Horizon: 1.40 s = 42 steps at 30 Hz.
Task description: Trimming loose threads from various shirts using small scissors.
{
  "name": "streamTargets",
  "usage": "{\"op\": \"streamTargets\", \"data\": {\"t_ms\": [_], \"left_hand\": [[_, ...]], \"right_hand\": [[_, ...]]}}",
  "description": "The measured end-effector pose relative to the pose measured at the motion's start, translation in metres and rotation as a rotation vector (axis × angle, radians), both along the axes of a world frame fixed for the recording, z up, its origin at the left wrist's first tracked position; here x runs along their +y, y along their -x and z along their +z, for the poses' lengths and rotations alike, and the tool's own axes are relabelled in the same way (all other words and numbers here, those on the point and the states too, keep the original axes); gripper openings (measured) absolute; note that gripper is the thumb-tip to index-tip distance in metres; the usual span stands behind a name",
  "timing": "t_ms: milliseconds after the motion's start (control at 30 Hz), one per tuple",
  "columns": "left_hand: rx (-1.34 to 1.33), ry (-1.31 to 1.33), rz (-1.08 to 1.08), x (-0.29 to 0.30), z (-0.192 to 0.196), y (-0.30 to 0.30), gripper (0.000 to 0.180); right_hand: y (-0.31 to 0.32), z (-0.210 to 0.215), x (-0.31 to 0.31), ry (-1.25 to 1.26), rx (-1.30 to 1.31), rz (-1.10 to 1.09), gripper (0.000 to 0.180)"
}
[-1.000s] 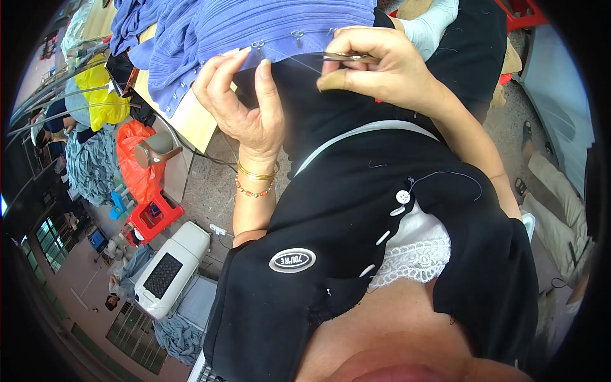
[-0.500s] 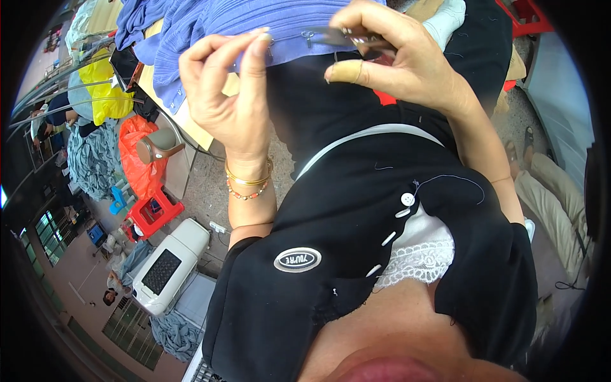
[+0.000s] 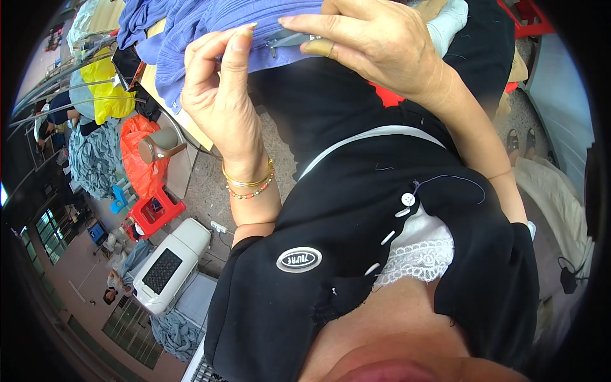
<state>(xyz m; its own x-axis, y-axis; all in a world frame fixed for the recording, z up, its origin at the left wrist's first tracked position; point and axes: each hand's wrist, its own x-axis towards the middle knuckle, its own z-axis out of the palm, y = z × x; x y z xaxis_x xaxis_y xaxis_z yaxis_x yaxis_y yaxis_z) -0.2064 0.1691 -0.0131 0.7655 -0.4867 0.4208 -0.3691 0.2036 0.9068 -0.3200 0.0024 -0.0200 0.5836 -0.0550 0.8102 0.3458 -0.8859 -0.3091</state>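
1. The left hand (image 3: 219,92) is raised with the forefinger and thumb tips brought close together, the other fingers curled behind; whether the tips grip a thread or anything else I cannot tell.
2. The right hand (image 3: 391,54) is closed around small metal thread snips (image 3: 289,40), blades pointing left toward the other hand. Its thumb wears a tan wrap (image 3: 320,48), and the fingers hide the rear of the tool.
3. The periwinkle-blue ribbed knit garment (image 3: 197,22) spreads under and beyond both hands, partly over the black-clothed lap (image 3: 331,89) and partly on a pale wooden board (image 3: 196,132); the upper picture edge cuts it off. A small metal fitting (image 3: 272,48) shows on its lower band, beside the blades.
4. In the way of the view: the left hand covers part of the garment's lower edge — the right hand covers more of that same side.
5. To the left of the board are a yellow plastic bag (image 3: 105,95), an orange-red plastic bag (image 3: 137,169) and a lidded grey-brown cup (image 3: 165,138), with a heap of grey-blue cloth (image 3: 92,156) beyond.
6. Lower left, a red plastic stool (image 3: 162,213) stands near a white machine (image 3: 184,251) with a dark panel; another grey-blue cloth pile (image 3: 176,337) lies past it.
7. At right, a co-worker's sandalled feet (image 3: 522,141) rest on the floor — well apart from the hands.
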Motion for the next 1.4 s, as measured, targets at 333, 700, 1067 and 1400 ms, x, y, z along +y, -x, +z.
{"op": "streamTargets", "data": {"t_ms": [333,700,1067,1400], "left_hand": [[-0.153,-0.096,-0.122,0.011,0.013,0.006,0.005],[-0.955,-0.550,0.119,-0.003,0.007,0.008,0.021],[-0.972,-0.593,0.175,-0.001,0.001,0.008,0.022],[-0.899,-0.510,0.180,-0.001,-0.008,0.005,0.022]], "right_hand": [[-0.017,-0.017,-0.018,-0.386,-0.283,0.354,0.030],[0.040,-0.032,-0.020,-0.523,0.176,0.096,0.036],[0.032,-0.035,-0.009,-0.261,0.166,-0.026,0.039],[0.023,-0.032,-0.004,-0.239,0.136,-0.056,0.040]]}}
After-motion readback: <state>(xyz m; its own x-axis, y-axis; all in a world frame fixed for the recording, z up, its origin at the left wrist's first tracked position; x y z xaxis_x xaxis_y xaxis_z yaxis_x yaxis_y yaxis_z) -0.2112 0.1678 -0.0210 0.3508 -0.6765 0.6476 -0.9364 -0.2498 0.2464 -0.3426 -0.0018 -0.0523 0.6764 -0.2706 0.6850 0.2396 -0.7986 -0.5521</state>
